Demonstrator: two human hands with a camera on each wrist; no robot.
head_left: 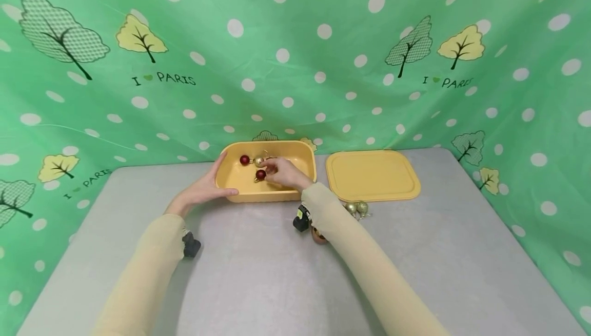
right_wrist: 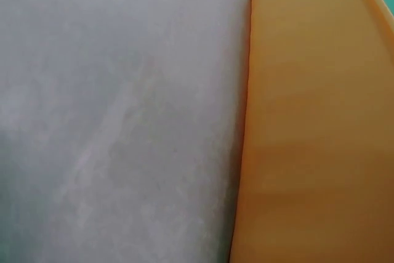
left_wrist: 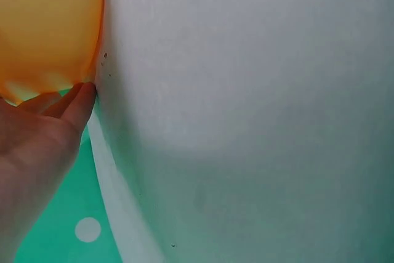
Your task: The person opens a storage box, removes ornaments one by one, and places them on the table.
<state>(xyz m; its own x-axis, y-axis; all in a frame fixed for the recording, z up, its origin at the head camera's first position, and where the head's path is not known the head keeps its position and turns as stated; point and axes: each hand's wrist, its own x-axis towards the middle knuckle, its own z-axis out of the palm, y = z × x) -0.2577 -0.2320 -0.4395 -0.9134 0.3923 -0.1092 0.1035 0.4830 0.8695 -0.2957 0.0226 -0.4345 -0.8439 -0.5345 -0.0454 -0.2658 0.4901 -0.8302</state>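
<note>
The dark red bauble [head_left: 260,175] lies inside the yellow box [head_left: 263,197], touching or just beside the right hand [head_left: 282,172]. That hand reaches over the box's front rim with bent fingers; whether they grip anything cannot be told, since they hide what lies under them. The left hand [head_left: 205,187] braces the box's left end, thumb along the front rim, its other fingers fairly straight against the outer wall.

Also in the box, left of the right hand, are another dark red bauble [head_left: 244,160] and a gold bauble [head_left: 259,161], all small, round and shiny. The box is deep, smooth-walled and round-cornered, seemingly plastic.

Just right of the box lies a flat yellow lid [head_left: 374,176] with a raised edge. Right of the box and in front of the lid, two pale gold baubles [head_left: 362,208] sit together; a copper-coloured rounded thing [head_left: 318,237], partly hidden by the right sleeve [head_left: 369,264], is nearer the person. The grey worktop [head_left: 244,274] meets green, white-dotted cloth [head_left: 286,28] behind the box.
</note>
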